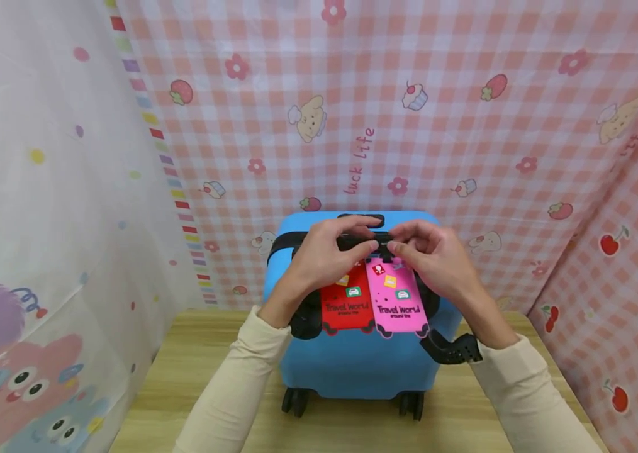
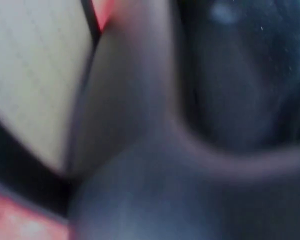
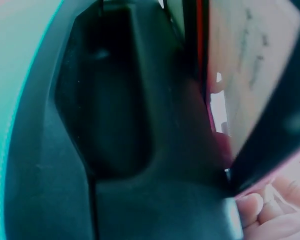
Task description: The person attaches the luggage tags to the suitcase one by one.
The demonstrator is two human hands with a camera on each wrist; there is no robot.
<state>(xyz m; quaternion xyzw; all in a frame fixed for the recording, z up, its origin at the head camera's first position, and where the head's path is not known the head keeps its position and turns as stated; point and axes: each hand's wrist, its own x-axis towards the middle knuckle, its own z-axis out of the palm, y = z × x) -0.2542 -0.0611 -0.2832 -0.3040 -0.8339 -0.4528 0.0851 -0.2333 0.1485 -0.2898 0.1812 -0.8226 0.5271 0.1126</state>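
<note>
A blue suitcase point(image 1: 358, 368) stands upright, a black strap point(image 1: 287, 241) running across its upper part. Two luggage tags hang side by side from the top: a red tag point(image 1: 347, 308) and a pink tag point(image 1: 397, 302), both printed "Travel World". My left hand point(image 1: 324, 251), above the red tag, pinches the black strap piece at top centre between thumb and fingers. Facing it, my right hand point(image 1: 440, 258) pinches the black loop above the pink tag. Fingers point(image 3: 275, 215) show beside a tag's pale back in the right wrist view. The left wrist view is badly blurred.
The suitcase's black wheels point(image 1: 295, 401) stand on a wood-grain table point(image 1: 200, 377). A pink checked curtain point(image 1: 438, 145) hangs close behind, with a white patterned curtain point(image 1: 58, 201) on the left. A black wrist mount point(image 1: 452, 349) sits by my right sleeve.
</note>
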